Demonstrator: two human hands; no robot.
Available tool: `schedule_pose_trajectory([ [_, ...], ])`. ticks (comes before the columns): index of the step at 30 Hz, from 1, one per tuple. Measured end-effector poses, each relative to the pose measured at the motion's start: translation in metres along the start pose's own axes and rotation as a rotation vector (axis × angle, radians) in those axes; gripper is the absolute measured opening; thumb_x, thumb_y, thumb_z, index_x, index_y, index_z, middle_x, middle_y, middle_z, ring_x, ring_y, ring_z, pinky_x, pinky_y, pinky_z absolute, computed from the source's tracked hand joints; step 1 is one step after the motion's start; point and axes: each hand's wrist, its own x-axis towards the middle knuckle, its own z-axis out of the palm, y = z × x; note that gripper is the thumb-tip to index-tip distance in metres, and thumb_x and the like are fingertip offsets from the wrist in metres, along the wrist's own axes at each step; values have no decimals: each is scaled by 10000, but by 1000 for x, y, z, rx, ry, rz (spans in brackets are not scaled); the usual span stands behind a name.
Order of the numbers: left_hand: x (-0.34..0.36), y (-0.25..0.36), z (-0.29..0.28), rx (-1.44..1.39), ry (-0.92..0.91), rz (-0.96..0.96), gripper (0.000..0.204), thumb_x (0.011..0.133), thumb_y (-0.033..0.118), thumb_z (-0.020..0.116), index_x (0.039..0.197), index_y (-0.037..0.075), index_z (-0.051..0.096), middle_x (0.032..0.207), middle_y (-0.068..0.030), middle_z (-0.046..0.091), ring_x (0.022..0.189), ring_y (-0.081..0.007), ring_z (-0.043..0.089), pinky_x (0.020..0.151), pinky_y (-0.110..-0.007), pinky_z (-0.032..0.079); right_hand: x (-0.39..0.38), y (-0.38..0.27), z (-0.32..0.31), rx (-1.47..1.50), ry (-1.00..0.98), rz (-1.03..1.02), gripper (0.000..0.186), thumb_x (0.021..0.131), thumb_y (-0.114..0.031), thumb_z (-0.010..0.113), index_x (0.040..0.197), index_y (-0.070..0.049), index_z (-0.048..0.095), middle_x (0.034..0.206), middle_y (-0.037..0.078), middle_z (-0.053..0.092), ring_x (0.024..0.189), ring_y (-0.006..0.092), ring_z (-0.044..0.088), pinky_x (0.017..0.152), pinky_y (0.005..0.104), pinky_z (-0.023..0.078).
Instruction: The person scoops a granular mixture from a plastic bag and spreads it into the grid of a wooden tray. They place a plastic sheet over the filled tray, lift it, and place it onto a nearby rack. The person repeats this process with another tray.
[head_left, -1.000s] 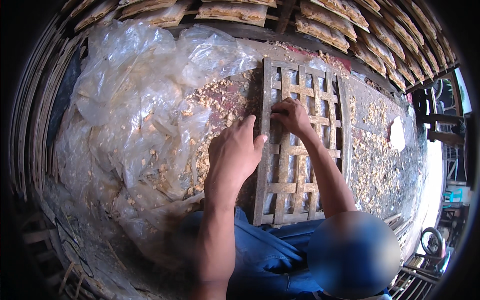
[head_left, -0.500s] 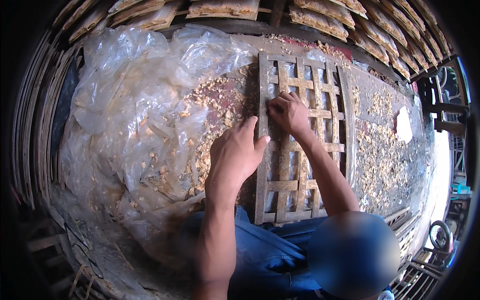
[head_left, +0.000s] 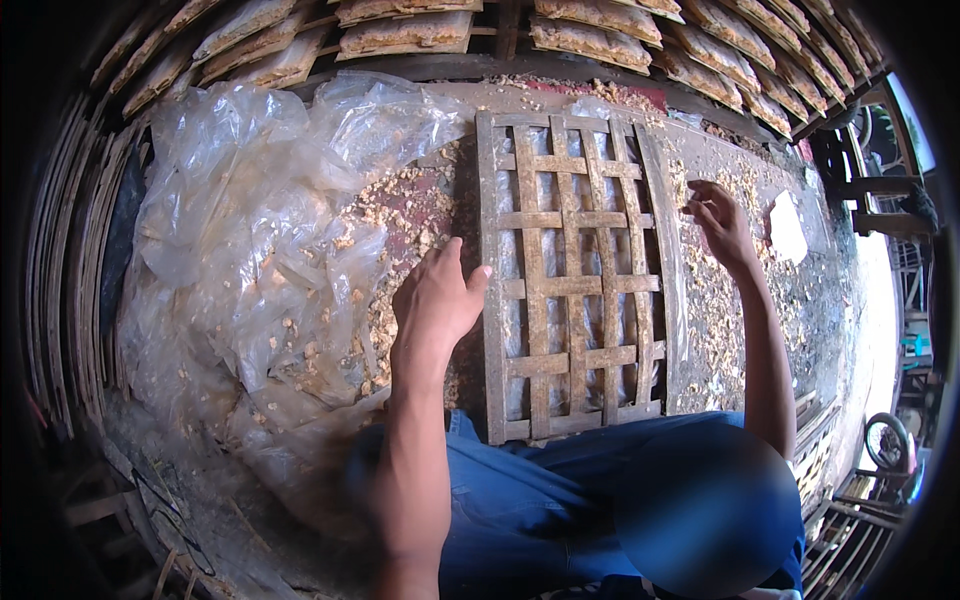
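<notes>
So the right fingers (head_left: 705,188) are loosely bent, index and thumb with a gap between them, and I can't make out anything pinched there. Big change: half a second ago that right hand (head_left: 728,235) was bunched up over the lattice, close to its left rail. Now it's off past the right rail, above the pale crumbs (head_left: 715,345). Left hand (head_left: 435,300) has barely budged relative to the wood: fingers together, thumb stuck out, tip right by the left rail. Touching or just shy of it? Can't tell from this angle.

What that means for the work: the wooden lattice frame (head_left: 575,285) has no right hand on it, so its whole face is in view. It lies flat between the two hands, near end up against the blue jeans (head_left: 510,480), with clear film (head_left: 553,250) showing through the gaps.

Further out, there's a big crumpled heap of plastic sheeting (head_left: 240,240) on the left, a white scrap (head_left: 788,228) on the right, and rows of slab-loaded boards (head_left: 405,40) along the far side.
</notes>
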Motion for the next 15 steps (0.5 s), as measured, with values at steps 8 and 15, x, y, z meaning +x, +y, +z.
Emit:
schedule_pose_trajectory([
  [8,26,14,43,63,-344,-46,769,1008,334,552,1599,-33,226,1439,-381,495,1366,-453,508,1198,-449,371,-87,112,-72,-319,35,490,240,869,-86,686,1100,-19,693,897,126,751,775,207,747,695,366,592],
  [15,29,13,43,76,-280,10,678,926,75,452,1556,-103,278,1269,-395,605,1207,-424,645,1098,-444,482,-63,126,-72,-584,274,404,190,900,-204,693,1045,-140,797,952,158,776,859,336,746,822,438,586],
])
